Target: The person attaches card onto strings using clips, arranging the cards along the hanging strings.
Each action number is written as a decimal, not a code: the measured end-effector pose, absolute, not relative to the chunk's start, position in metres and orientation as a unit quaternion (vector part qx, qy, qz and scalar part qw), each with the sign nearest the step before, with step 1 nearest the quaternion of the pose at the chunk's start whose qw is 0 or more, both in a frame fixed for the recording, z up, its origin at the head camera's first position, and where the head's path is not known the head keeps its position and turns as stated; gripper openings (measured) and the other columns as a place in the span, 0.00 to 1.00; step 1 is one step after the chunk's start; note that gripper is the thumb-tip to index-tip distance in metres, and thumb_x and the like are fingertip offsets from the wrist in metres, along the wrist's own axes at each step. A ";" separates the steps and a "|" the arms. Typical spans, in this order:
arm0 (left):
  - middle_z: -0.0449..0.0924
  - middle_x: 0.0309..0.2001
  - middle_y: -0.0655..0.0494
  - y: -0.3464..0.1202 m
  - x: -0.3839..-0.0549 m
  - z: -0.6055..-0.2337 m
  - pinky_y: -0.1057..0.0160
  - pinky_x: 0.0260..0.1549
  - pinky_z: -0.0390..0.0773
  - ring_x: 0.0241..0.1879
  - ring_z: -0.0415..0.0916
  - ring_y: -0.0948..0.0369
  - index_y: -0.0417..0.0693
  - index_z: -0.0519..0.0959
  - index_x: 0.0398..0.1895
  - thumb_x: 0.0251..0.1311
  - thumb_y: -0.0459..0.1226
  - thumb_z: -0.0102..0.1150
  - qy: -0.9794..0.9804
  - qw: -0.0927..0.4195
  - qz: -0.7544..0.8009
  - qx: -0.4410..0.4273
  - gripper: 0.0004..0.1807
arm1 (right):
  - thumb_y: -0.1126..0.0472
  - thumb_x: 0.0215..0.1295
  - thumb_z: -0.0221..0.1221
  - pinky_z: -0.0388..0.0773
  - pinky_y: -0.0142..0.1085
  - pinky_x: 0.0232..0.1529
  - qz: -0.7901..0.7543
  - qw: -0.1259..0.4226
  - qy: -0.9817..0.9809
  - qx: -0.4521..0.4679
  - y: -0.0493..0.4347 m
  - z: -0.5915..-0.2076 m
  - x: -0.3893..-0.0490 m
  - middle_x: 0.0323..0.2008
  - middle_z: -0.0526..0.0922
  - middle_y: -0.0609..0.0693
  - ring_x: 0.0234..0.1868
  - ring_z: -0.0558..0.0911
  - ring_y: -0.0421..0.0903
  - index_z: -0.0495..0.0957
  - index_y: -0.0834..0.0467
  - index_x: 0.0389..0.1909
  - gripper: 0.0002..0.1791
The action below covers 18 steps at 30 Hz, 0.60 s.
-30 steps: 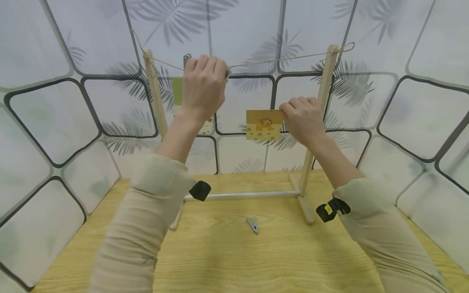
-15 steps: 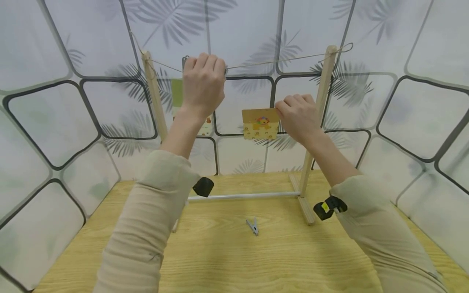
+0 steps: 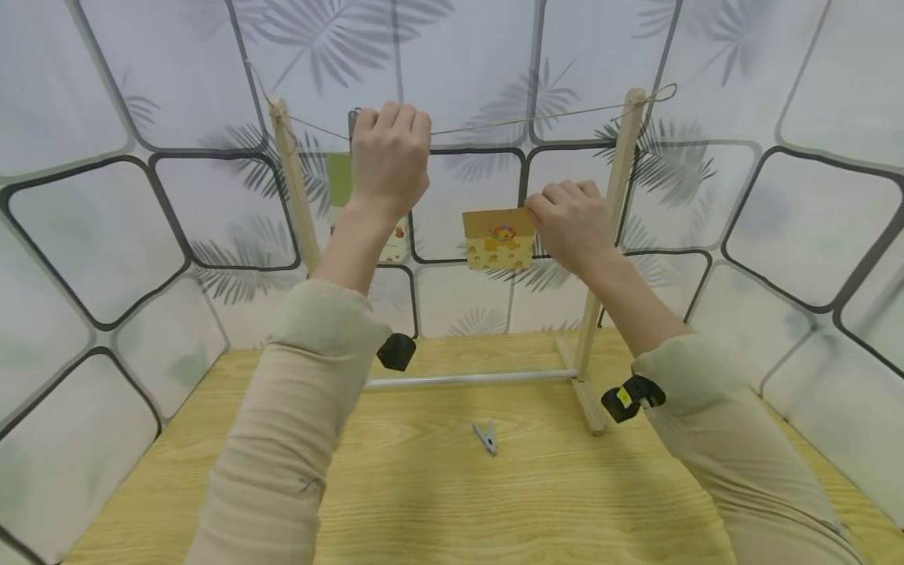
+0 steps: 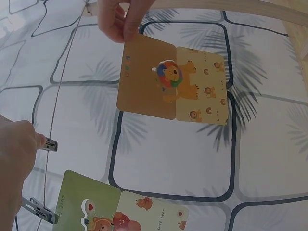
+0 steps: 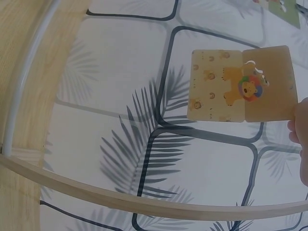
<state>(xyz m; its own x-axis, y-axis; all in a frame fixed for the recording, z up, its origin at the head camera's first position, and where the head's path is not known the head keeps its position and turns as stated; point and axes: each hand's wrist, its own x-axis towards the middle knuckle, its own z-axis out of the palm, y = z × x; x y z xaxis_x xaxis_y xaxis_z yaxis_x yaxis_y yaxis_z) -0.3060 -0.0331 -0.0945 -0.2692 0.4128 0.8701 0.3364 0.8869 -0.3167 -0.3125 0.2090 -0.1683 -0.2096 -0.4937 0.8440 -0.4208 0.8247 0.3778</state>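
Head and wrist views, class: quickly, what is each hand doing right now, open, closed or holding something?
Left hand: closed, fingers pinching a grey clip at the string.
Right hand: closed, pinching the lion card near one corner.

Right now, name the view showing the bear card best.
Left wrist: the bear card is largest and clearest, though the frame cuts it off. In the head view, left hand and forearm hide much of it; the right wrist catches only part.

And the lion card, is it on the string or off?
Off: the right hand holds the lion card by a corner, and a gap separates it from the string in the left wrist view.
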 end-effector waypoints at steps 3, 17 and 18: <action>0.78 0.35 0.45 -0.032 -0.305 -0.093 0.55 0.41 0.67 0.39 0.72 0.50 0.36 0.75 0.34 0.48 0.22 0.43 -0.798 0.554 0.036 -0.236 0.13 | 0.67 0.62 0.52 0.68 0.48 0.37 -0.030 0.552 -0.780 0.293 0.208 -0.167 -0.313 0.25 0.79 0.58 0.29 0.76 0.56 0.78 0.64 0.27 0.08; 0.78 0.39 0.44 -0.021 -0.305 -0.092 0.55 0.44 0.67 0.44 0.72 0.49 0.36 0.75 0.37 0.51 0.23 0.43 -0.818 0.523 0.027 -0.236 0.12 | 0.67 0.64 0.49 0.67 0.47 0.33 -0.031 0.559 -0.784 0.269 0.203 -0.158 -0.316 0.24 0.78 0.57 0.27 0.75 0.57 0.78 0.63 0.26 0.11; 0.78 0.39 0.44 -0.020 -0.305 -0.093 0.55 0.44 0.67 0.44 0.72 0.49 0.36 0.75 0.37 0.51 0.23 0.43 -0.819 0.522 0.027 -0.237 0.12 | 0.67 0.64 0.49 0.67 0.47 0.33 -0.031 0.561 -0.783 0.266 0.202 -0.158 -0.317 0.23 0.78 0.57 0.27 0.75 0.56 0.78 0.63 0.26 0.11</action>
<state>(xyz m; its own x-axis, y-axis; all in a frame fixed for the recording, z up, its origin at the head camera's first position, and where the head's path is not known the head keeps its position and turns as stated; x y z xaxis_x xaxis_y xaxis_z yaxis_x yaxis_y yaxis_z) -0.3052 -0.0197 -0.0927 -0.3421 0.4156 0.8428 0.3592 0.8866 -0.2914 -0.3171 0.2022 -0.1579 -0.2292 -0.4519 0.8621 -0.3820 0.8564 0.3473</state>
